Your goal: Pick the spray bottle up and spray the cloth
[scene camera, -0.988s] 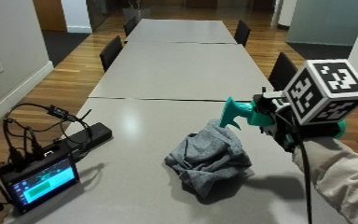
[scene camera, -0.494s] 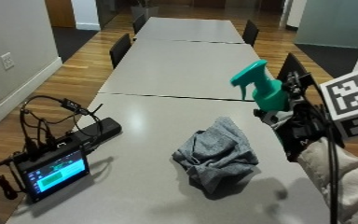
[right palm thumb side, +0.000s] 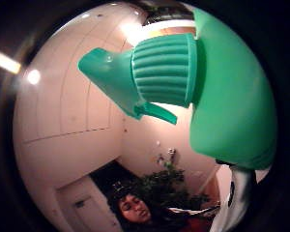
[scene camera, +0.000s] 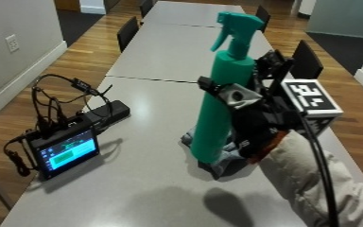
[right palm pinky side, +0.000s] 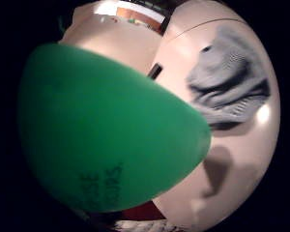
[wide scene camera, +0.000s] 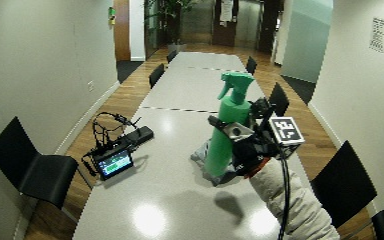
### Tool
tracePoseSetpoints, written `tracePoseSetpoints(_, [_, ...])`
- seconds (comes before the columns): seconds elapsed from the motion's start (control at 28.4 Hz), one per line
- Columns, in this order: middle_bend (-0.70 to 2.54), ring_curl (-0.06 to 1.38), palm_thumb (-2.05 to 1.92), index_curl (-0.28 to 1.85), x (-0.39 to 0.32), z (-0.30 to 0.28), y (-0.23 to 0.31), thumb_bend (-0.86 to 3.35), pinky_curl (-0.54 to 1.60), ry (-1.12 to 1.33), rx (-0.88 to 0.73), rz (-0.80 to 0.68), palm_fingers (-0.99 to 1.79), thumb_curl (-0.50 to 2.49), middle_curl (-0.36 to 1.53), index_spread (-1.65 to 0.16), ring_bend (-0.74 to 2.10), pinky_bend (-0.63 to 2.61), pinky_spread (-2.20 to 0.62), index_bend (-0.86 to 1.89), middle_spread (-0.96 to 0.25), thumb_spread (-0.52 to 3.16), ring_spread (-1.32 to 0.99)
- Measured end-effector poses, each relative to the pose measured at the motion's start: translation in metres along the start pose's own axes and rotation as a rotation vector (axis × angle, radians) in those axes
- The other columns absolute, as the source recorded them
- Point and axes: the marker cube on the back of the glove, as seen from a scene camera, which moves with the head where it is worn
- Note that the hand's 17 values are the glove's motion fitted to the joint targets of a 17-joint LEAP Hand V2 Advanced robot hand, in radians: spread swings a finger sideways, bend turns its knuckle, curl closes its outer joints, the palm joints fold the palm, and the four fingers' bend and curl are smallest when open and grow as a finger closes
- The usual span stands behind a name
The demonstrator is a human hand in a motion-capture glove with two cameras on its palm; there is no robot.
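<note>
Long grey conference table (scene camera: 137, 56), wood floor on both sides, black chairs (wide scene camera: 35, 170) along the edges (six visible in the wide outside view). Count on the table: one green spray bottle (scene camera: 222, 90), one grey cloth (scene camera: 222, 163), one small monitor (scene camera: 65, 151) with a lit screen, one black box (scene camera: 109, 112) behind it, joined by a tangle of cables (scene camera: 56, 94). Right hand (scene camera: 257, 125) in the black glove is wrapped around the bottle's body, grasping it upright in the air; nozzle at top points toward the monitor side. Bottle hangs directly above the cloth, its base not touching it. Cloth lies crumpled on the table (mostly hidden behind the bottle in the outside view; seen whole in the little finger side palm view (right palm pinky side: 229, 72)). Versus half a second ago: bottle was tilted and off to the side of the cloth, now upright over it; cloth unmoved.
</note>
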Motion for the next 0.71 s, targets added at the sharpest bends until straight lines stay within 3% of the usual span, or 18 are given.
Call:
tracePoseSetpoints(0.25, [0.4,0.46,1.22,0.36,0.031,0.065,-0.007,0.0,0.38,-0.02,-0.055,0.061,0.5,0.62,0.51,-0.29,0.46,0.15,-0.06,0.14,-0.07,0.72,-0.1])
tracePoseSetpoints(0.49, [0.42,0.45,1.23,0.36,0.07,0.078,-0.006,0.0,0.34,0.015,-0.035,0.076,0.48,0.63,0.51,-0.29,0.45,0.14,-0.03,0.15,-0.07,0.8,-0.1])
tracePoseSetpoints(0.71, [0.44,0.45,1.23,0.37,0.072,0.089,-0.003,0.0,0.31,0.017,-0.135,0.032,0.46,0.63,0.51,-0.3,0.45,0.14,-0.04,0.16,-0.07,0.85,-0.11])
